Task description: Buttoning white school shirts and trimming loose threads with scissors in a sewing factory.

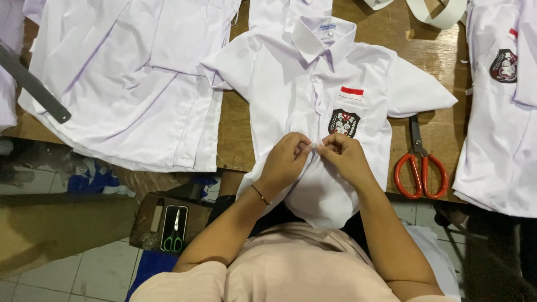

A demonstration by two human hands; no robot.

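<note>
In the head view, a small white short-sleeved shirt (313, 106) lay face up in the middle of the frame on a wooden table (235, 134), its collar toward the top and its hem hanging over the near edge toward the person. A red and white strip and a dark shield-shaped badge (343, 122) sat on its chest pocket, just right of centre. Both hands met at the front placket just below that badge: the left hand (286, 159) was closed, fingertips pinching the fabric edge, and the right hand (342, 155) was closed too, thumb and forefinger pinched on the cloth right beside the other, the two nearly touching. What tiny thing sat between the fingertips was too small to tell. A thin dark bracelet (259, 194) circled the left wrist. To the right of the shirt, near its sleeve, a pair of scissors with orange handles (419, 168) rested on the wood, blades pointing up the frame. In the upper left lay a larger white shirt (134, 84), spread flat, with a dark metal ruler (33, 86) slanting across its left edge. Another white shirt with the same kind of badge (498, 112) filled the right edge. Lower left, below the table, small green-handled snips (174, 229) lay on a dark tray (146, 215).
</note>
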